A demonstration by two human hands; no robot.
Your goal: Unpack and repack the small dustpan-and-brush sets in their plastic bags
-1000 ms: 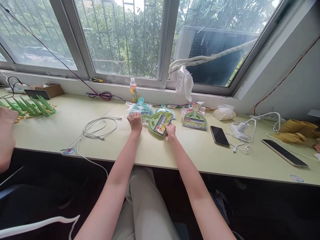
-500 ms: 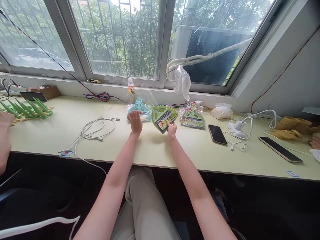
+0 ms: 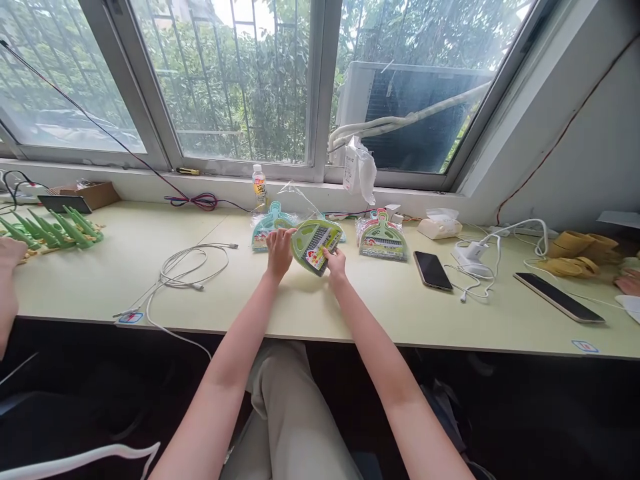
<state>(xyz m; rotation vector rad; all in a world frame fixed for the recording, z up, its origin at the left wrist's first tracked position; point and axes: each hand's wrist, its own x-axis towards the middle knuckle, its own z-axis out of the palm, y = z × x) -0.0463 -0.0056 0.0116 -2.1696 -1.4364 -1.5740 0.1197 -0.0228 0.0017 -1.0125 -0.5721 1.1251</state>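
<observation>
A green dustpan-and-brush set (image 3: 316, 245) with a printed label is held tilted just above the table. My right hand (image 3: 336, 264) grips its lower right edge, thumb across the label. At its left side, my left hand (image 3: 280, 253) has its fingers closed round the handle end, which they partly hide. Behind my left hand lies a blue dustpan set (image 3: 274, 217) in clear wrapping, partly covered by the green one. To the right rests a stack of wrapped green and red dustpan sets (image 3: 383, 241).
A bottle (image 3: 259, 185) stands by the window sill. Coiled white cable (image 3: 193, 267) lies left. To the right are a phone (image 3: 433, 271), a tissue pack (image 3: 440, 225), a charger (image 3: 471, 257) and another phone (image 3: 557, 297). Another person's hand (image 3: 11, 257) shows beside green spiky pieces (image 3: 60, 230).
My left hand has moved right, from in front of the blue set to the green set's handle end, and closed on it. The green set has dropped slightly and turned.
</observation>
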